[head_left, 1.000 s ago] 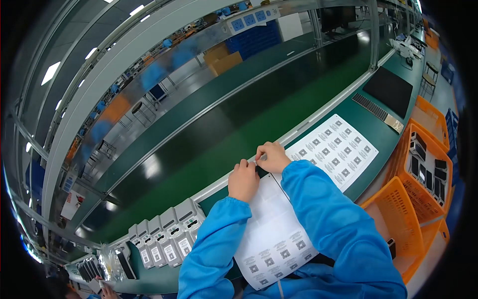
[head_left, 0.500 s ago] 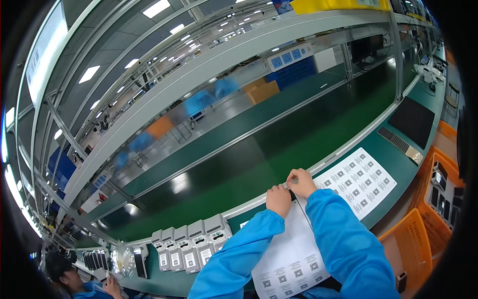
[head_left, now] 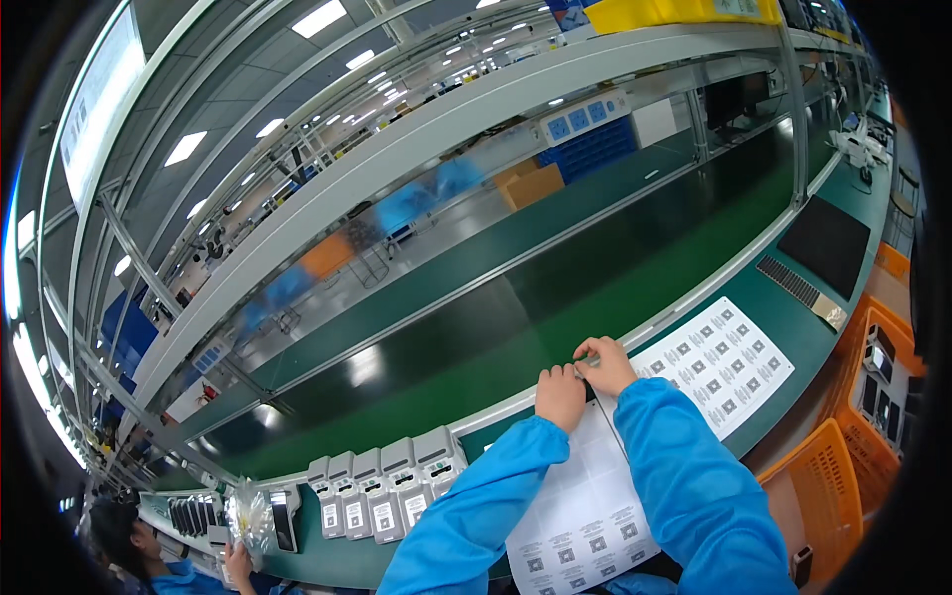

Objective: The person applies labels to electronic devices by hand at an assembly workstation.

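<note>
My left hand (head_left: 561,397) and my right hand (head_left: 606,366) meet at the bench's far edge, fingertips pinched close together. Whatever sits between the fingers is too small to make out. Below them lies a white label sheet (head_left: 580,491), its upper part blank and printed square-code labels remaining toward its near end. My sleeves cover part of its sides. A second label sheet (head_left: 719,362), full of printed labels, is to the right of my right hand. Left of my left forearm, several grey handheld devices (head_left: 382,486) stand in a row, with white code labels on their fronts.
Farther left are a clear plastic bag (head_left: 252,516), dark-screened devices (head_left: 193,516) and a co-worker (head_left: 129,540). Orange crates (head_left: 818,481) stand at the right beside the bench. A black mat (head_left: 823,245) lies at the far right. The green conveyor (head_left: 476,342) runs beyond my hands.
My hands stay pinched together at nearly the same place, the right fingers shifting slightly. At far left, the co-worker's head has turned and their hand has moved to the clear bag.
</note>
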